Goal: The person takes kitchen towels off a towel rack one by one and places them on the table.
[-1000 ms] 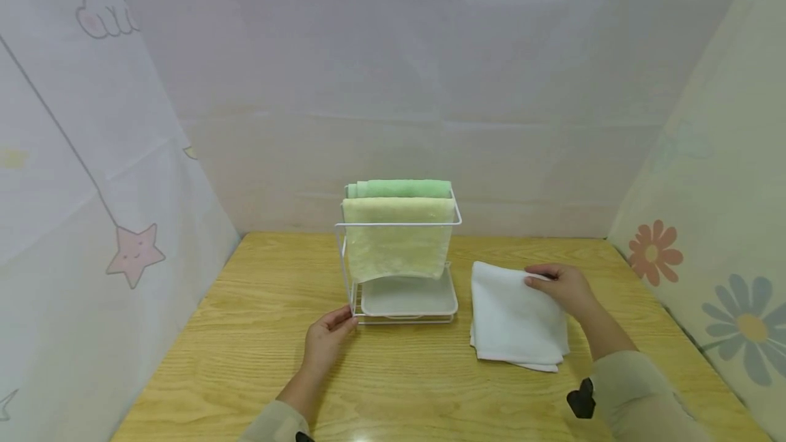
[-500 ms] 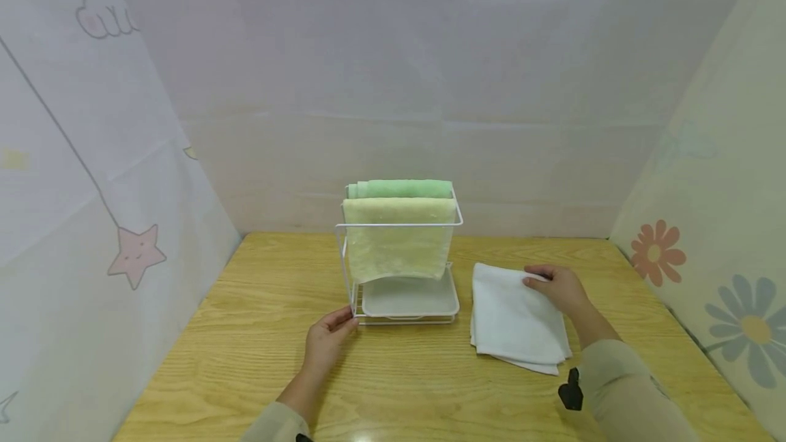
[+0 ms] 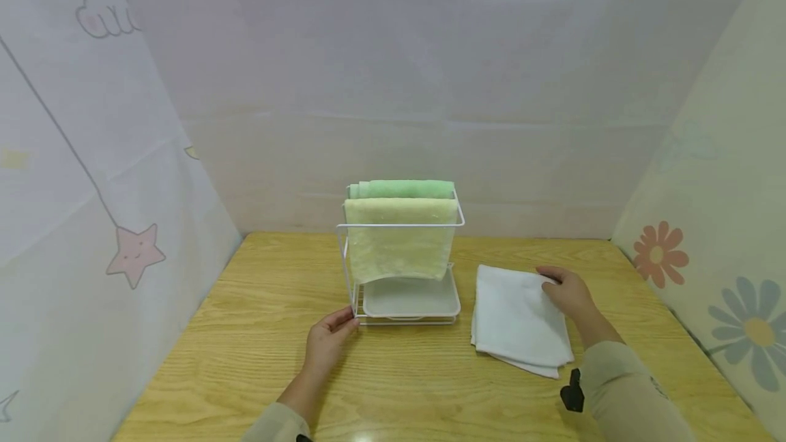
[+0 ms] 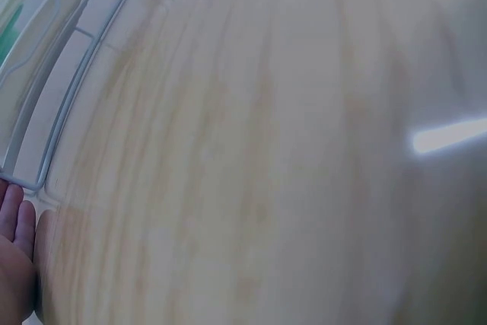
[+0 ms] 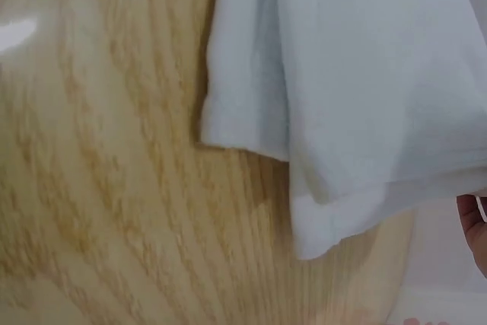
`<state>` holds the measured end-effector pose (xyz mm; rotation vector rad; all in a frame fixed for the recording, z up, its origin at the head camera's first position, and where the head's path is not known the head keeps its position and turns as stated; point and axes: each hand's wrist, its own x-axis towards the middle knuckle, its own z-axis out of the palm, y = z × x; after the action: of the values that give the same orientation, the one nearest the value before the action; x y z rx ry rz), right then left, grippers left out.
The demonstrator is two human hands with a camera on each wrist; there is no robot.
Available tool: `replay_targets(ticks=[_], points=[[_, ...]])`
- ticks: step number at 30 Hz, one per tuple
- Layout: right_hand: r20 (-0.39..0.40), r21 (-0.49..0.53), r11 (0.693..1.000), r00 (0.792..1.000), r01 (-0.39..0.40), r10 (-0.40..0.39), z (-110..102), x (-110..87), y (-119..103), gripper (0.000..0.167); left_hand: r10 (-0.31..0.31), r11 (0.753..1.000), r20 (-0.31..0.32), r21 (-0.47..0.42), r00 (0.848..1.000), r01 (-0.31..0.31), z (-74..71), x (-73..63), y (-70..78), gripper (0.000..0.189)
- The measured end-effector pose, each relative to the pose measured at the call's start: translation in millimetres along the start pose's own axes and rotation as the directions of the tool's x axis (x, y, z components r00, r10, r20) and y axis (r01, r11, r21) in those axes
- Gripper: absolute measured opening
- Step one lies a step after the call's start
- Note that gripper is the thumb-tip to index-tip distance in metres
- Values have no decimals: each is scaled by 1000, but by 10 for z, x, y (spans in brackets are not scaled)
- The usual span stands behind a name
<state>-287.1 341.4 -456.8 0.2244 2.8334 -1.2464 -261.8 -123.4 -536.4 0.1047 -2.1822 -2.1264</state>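
Observation:
A white wire towel rack point(image 3: 399, 226) stands on the table with a pale yellow towel point(image 3: 399, 241) and a green towel point(image 3: 405, 189) draped over its bars. My left hand point(image 3: 325, 346) holds its front left bottom corner; in the left wrist view the fingers point(image 4: 11, 215) meet that corner. To the right of the rack, a folded white towel point(image 3: 522, 319) lies spread at a slant. The right hand point(image 3: 568, 295) pinches its upper right edge between thumb and fingers. In the right wrist view this towel point(image 5: 380, 74) shows loose layered folds; most of the hand is out of frame.
A white tray point(image 3: 408, 297) sits in the base of the rack, below the hanging towels. The wooden table point(image 3: 270, 292) ends at a pale back curtain point(image 3: 393, 87). Printed cloth walls stand on both sides.
My right hand has shifted its grip slightly right along the white towel's upper edge. The towel's lower edge lies a little nearer to me. The left hand stays at the rack corner.

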Motion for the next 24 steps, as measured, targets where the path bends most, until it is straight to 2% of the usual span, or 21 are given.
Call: replay_targets(ticks=[5,12,16,19,24], points=[[-43,13,1000,999,-2,3,4,31,188,48,5,1000,-5,-2,1000,-5,4,5,-9,36],[-75,100,992,993,-82,89,45,29,378,48,29,1000,-6,-3,1000,-29,3,5,-25,35],[-80,103,987,988,-124,132,66,16,430,52,28,1000,-2,-3,1000,-28,4,5,-24,35],[-57,65,986,986,-153,157,85,22,464,56,12,1000,-1,-14,1000,-12,3,15,-25,35],[42,-8,987,986,-158,158,128,41,525,65,11,1000,0,-14,1000,-11,3,33,-36,35]])
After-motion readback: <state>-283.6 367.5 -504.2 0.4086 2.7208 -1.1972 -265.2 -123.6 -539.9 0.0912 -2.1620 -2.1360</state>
